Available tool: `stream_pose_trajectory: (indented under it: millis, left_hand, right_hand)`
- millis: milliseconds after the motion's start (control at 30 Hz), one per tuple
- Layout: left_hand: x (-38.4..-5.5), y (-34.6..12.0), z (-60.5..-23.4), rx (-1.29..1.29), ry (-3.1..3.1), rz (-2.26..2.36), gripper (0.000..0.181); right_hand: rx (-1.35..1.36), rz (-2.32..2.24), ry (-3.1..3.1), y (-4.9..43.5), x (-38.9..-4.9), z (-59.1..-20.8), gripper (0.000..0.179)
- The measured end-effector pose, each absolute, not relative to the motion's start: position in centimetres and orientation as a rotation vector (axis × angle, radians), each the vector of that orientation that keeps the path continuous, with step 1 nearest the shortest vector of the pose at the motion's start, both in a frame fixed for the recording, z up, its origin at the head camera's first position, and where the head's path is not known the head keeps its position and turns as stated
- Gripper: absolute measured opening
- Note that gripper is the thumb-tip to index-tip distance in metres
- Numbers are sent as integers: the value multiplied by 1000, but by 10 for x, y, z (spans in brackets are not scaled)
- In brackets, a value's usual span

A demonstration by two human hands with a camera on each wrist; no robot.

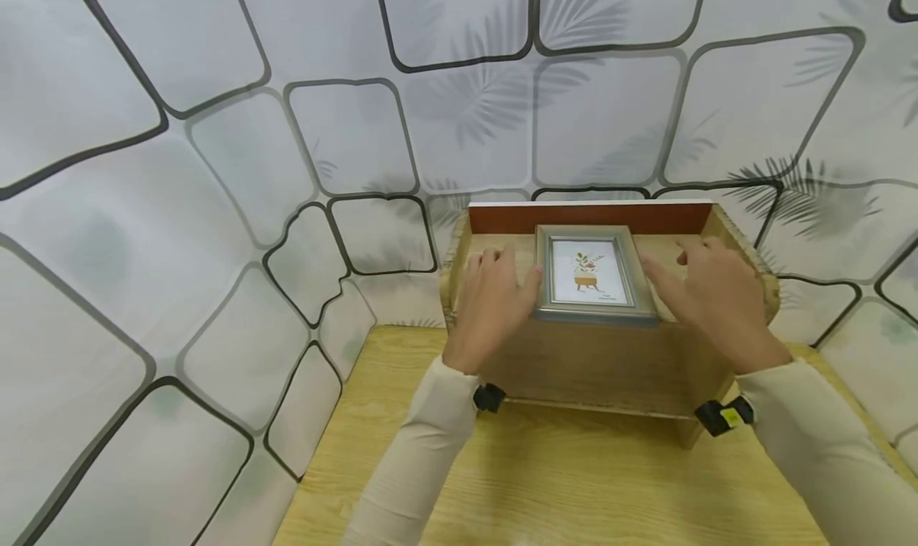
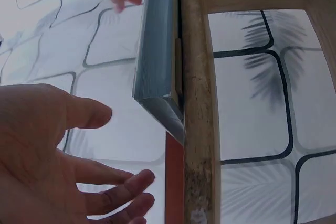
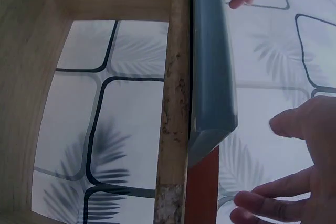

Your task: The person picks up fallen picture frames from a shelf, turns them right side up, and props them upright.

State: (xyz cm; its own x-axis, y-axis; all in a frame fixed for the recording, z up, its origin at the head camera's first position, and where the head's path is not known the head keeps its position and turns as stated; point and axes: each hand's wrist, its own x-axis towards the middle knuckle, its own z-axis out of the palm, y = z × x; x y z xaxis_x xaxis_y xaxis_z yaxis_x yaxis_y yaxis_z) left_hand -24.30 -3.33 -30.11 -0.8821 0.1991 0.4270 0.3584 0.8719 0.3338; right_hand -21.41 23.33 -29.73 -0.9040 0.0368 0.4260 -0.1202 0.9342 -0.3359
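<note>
A picture frame (image 1: pixel 601 275) with a silver-grey border and a small plant print lies face up on top of a wooden shelf unit (image 1: pixel 595 363). On its left is my left hand (image 1: pixel 495 299), thumb near the frame's edge. My right hand (image 1: pixel 710 295) is on the other side, with its thumb pointing toward the frame. In the left wrist view, a gap shows between the left hand (image 2: pixel 79 156) and the frame's side (image 2: pixel 157 40). The right wrist view likewise shows the right hand (image 3: pixel 294 171) apart from the frame (image 3: pixel 212 66), fingers relaxed.
The shelf unit has a reddish-brown back strip (image 1: pixel 588 218) and raised side edges. It stands on a light wood-grain table (image 1: pixel 574 482) against patterned walls (image 1: pixel 473 131) that meet in a corner at left. Below its top is an open space (image 3: pixel 105 119).
</note>
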Motion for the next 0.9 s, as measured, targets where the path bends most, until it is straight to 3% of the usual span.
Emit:
stream_pose_trajectory:
  millis: [200,700,900]
  left_hand:
    - [-257,-25,-297,-358,-2880,-622,49]
    - [-267,-15,-301,-489,-2960,-686,46]
    - [-269,-13,-303,-467,-2948,-631,40]
  right_hand:
    - [107,434,-2853,235,-234,-296,77]
    - [268,470,-2890,232,-258,-307,40]
    - [257,534,-2789,225,-257,-311,36]
